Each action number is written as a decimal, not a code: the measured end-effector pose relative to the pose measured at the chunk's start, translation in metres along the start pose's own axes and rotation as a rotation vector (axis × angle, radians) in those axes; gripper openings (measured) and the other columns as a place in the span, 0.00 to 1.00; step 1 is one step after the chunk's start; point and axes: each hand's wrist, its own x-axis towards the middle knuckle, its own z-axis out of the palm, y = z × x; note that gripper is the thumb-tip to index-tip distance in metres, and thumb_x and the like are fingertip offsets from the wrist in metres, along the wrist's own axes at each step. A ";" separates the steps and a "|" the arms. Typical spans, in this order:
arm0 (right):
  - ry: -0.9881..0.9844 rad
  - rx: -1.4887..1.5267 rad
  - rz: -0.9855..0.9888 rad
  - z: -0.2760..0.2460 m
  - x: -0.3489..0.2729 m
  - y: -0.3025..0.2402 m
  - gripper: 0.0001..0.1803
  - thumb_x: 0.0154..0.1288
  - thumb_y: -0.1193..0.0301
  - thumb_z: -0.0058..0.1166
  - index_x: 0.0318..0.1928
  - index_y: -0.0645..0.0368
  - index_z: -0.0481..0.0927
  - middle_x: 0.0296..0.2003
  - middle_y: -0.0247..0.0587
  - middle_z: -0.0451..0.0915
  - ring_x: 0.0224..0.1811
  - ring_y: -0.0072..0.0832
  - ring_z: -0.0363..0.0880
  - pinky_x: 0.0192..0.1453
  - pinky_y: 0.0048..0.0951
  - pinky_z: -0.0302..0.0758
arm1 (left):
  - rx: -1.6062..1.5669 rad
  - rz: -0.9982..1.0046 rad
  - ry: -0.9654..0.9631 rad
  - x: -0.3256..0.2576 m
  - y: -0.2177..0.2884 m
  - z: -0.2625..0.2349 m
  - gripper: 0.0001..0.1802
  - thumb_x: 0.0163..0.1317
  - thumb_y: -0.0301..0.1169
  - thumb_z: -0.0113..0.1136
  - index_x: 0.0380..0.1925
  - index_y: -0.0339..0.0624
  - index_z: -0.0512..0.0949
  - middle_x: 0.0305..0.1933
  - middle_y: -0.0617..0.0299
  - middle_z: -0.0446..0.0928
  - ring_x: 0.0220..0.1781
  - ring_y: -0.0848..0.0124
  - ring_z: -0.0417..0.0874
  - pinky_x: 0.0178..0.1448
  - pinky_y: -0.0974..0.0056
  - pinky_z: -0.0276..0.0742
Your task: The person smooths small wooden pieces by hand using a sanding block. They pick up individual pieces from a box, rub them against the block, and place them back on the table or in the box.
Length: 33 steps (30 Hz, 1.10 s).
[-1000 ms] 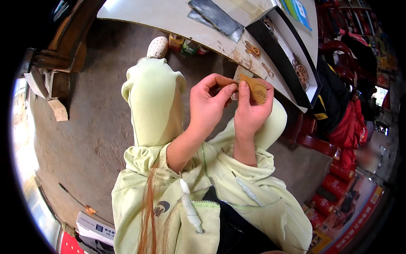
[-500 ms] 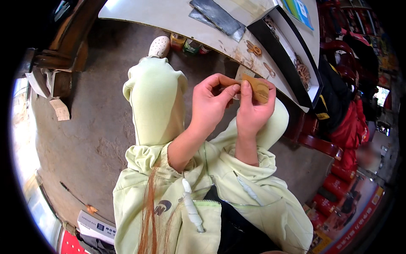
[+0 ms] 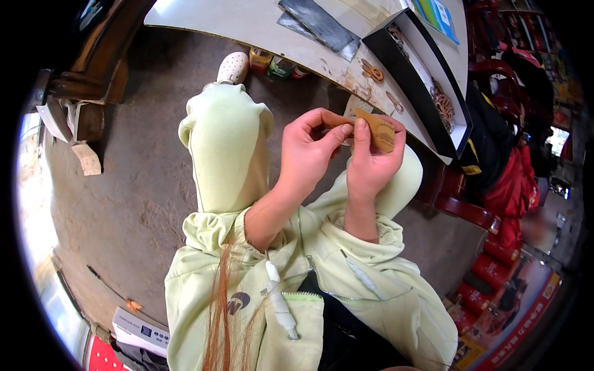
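Both hands meet above my right knee, near the table's edge. My right hand (image 3: pixel 374 164) pinches a small brown paper card (image 3: pixel 377 133) with dark print, its thumb pressed on the card's left side. My left hand (image 3: pixel 307 151) is closed, thumb against index finger, at the card's left edge. A thin brown strip (image 3: pixel 339 119) shows between its fingers; I cannot make out what it is or whether it is joined to the card. The left hand's other fingers are curled and partly hidden.
On the white table (image 3: pixel 216 18) lie dark flat pouches (image 3: pixel 318 25), orange-handled scissors (image 3: pixel 372 71), a second pair of scissors (image 3: pixel 394 102) and a long black box (image 3: pixel 411 86) holding brown tangled pieces. Jars (image 3: pixel 260 62) stand beneath the table edge. A dark red wooden chair (image 3: pixel 464 207) is at right.
The card has tilted very slightly and shifted a touch to the right with my right hand. My left hand has stayed nearly still.
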 end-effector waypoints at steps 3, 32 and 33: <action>0.001 -0.005 -0.013 0.001 -0.001 0.003 0.12 0.63 0.78 0.57 0.43 0.65 0.68 0.39 0.36 0.73 0.40 0.18 0.73 0.44 0.20 0.73 | 0.015 0.045 0.090 0.003 -0.001 -0.003 0.04 0.59 0.24 0.61 0.32 0.34 0.79 0.24 0.68 0.75 0.23 0.82 0.70 0.26 0.76 0.65; -0.011 -0.006 -0.063 -0.001 0.000 -0.001 0.10 0.63 0.79 0.56 0.42 0.64 0.69 0.37 0.35 0.72 0.38 0.17 0.71 0.43 0.19 0.71 | -0.031 0.067 0.035 0.003 -0.002 -0.002 0.04 0.59 0.23 0.61 0.32 0.33 0.78 0.24 0.66 0.75 0.23 0.80 0.71 0.27 0.75 0.66; -0.021 -0.009 -0.066 -0.002 0.000 0.001 0.10 0.63 0.79 0.56 0.42 0.64 0.69 0.37 0.35 0.72 0.38 0.17 0.71 0.43 0.19 0.71 | -0.040 0.095 0.069 0.004 -0.003 -0.002 0.04 0.59 0.23 0.61 0.32 0.33 0.78 0.23 0.66 0.75 0.23 0.80 0.71 0.26 0.75 0.65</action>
